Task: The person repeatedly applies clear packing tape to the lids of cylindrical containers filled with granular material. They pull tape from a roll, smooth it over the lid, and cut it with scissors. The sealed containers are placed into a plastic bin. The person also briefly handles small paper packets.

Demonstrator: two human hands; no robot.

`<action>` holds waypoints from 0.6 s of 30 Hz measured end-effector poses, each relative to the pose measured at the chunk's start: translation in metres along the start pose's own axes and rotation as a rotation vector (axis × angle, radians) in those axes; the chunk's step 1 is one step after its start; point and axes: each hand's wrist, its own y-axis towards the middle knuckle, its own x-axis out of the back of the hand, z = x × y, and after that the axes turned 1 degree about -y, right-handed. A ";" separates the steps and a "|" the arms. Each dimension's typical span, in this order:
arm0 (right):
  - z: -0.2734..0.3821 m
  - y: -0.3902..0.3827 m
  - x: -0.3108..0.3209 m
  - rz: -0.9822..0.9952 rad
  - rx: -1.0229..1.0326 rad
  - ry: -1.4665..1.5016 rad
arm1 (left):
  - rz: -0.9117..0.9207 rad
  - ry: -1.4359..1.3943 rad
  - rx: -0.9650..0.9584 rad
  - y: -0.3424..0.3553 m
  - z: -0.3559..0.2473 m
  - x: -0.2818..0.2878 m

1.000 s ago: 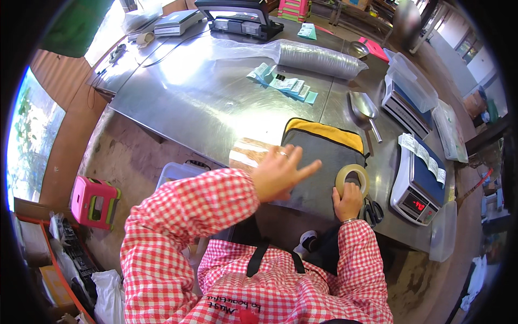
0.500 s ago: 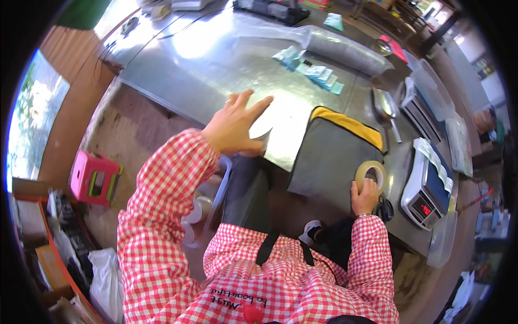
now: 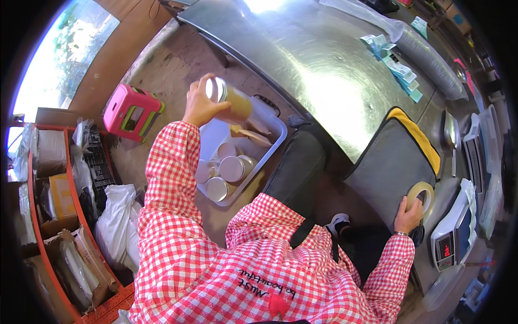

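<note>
My left hand point(image 3: 198, 103) is closed round a clear jar point(image 3: 237, 106) with a silver lid and yellowish contents. I hold the jar tilted on its side over a pale plastic bin point(image 3: 283, 135) beside my leg. Several lidded jars point(image 3: 232, 168) stand in the bin, next to some brownish pieces point(image 3: 254, 137) that I cannot make out. On the right, my right hand point(image 3: 408, 217) grips a roll of tape point(image 3: 430, 195) at the near right corner of a grey cloth mat point(image 3: 386, 164) with a yellow band.
The metal table point(image 3: 302, 59) carries teal-and-white packets point(image 3: 396, 70), a roll of clear plastic wrap point(image 3: 426, 56), a metal scoop point(image 3: 450, 129) and a digital scale point(image 3: 456, 227). A pink step stool point(image 3: 127, 110) stands on the floor at left, near an orange-framed shelf point(image 3: 40, 216) of packages.
My view has swung left and down to the bin. My left hand, empty and spread over the table edge before, now holds a jar above the bin. My right hand still grips the tape.
</note>
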 end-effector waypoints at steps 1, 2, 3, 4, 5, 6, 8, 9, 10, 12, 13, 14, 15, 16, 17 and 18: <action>0.000 0.000 0.000 0.001 -0.002 0.008 | 0.018 0.042 0.108 -0.007 0.021 -0.011; -0.001 -0.001 0.001 0.001 -0.006 0.011 | 0.038 0.081 0.213 -0.012 0.041 -0.023; -0.002 -0.001 0.000 0.023 -0.007 0.001 | 0.037 0.129 0.298 -0.020 0.065 -0.035; -0.002 -0.001 0.000 0.023 -0.006 0.003 | 0.037 0.174 0.382 -0.029 0.087 -0.047; -0.002 0.000 0.000 0.023 -0.004 0.004 | 0.057 0.181 0.466 -0.038 0.106 -0.057; -0.002 -0.001 0.000 0.023 -0.006 0.000 | 0.078 0.195 0.549 -0.045 0.114 -0.065; -0.001 0.000 0.000 0.022 0.001 0.010 | 0.090 0.232 0.642 -0.062 0.134 -0.080; -0.002 -0.001 -0.001 0.013 -0.001 0.008 | 0.096 0.237 0.674 -0.069 0.137 -0.090; -0.002 -0.001 -0.001 0.002 0.000 0.008 | 0.099 0.241 0.706 -0.078 0.140 -0.098; -0.003 -0.006 -0.002 0.027 -0.020 -0.023 | 0.233 0.253 0.743 -0.091 0.133 -0.115; -0.007 -0.010 -0.001 0.028 -0.045 -0.052 | 0.337 0.259 0.742 -0.095 0.118 -0.119; -0.011 -0.013 -0.002 0.024 -0.054 -0.070 | 0.444 0.290 0.715 -0.101 0.110 -0.124; -0.010 -0.011 -0.003 0.011 -0.041 -0.057 | 0.505 0.274 0.792 -0.105 0.107 -0.129; -0.007 -0.007 -0.002 -0.005 -0.031 -0.048 | 0.556 0.335 0.755 -0.107 0.108 -0.134; -0.005 -0.003 -0.002 0.024 -0.040 -0.050 | 0.556 0.309 0.751 -0.111 0.124 -0.142; -0.003 -0.002 -0.002 0.057 -0.056 -0.048 | 0.557 0.304 0.785 -0.105 0.125 -0.146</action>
